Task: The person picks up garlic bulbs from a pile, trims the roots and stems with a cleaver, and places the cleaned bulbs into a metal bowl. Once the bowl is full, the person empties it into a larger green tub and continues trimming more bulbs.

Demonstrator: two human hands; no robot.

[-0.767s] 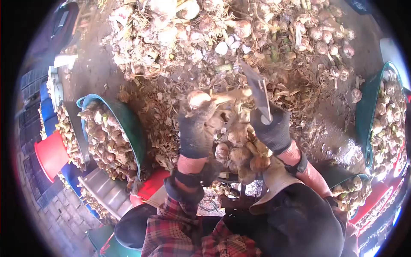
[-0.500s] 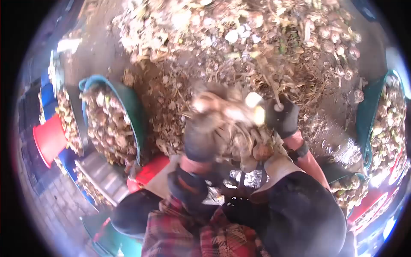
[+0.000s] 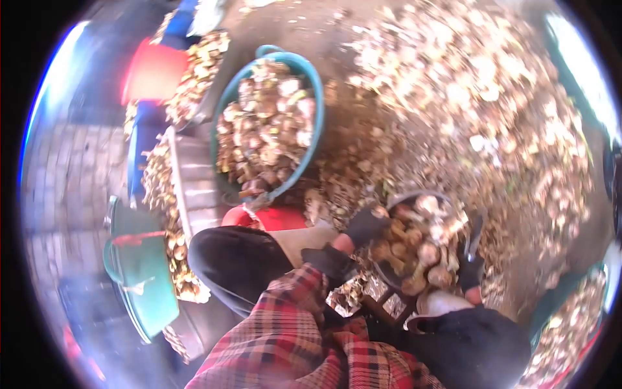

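Between my knees stands a dark bucket (image 3: 383,271) heaped with garlic bulbs (image 3: 427,253). At its left rim is my left hand (image 3: 366,227) in a dark glove, its fingers closed at the edge. My right hand (image 3: 471,269), also in a dark glove, is at the bucket's right side. A narrow metallic tool (image 3: 476,235) sticks up from the right hand's grip; blur hides its exact kind. Part of the right hand is hidden by the bucket and my knee.
A teal tub (image 3: 317,129) full of garlic stands ahead left, with a red bucket (image 3: 278,218) in front of it. A green tub (image 3: 146,285) and a grey slatted crate (image 3: 194,188) lie further left. A big garlic heap (image 3: 479,84) spreads ahead right.
My view has swung left, so the tubs appear further right. My left hand has moved from over the garlic to the bucket's left rim. My right hand has come down beside the bucket.
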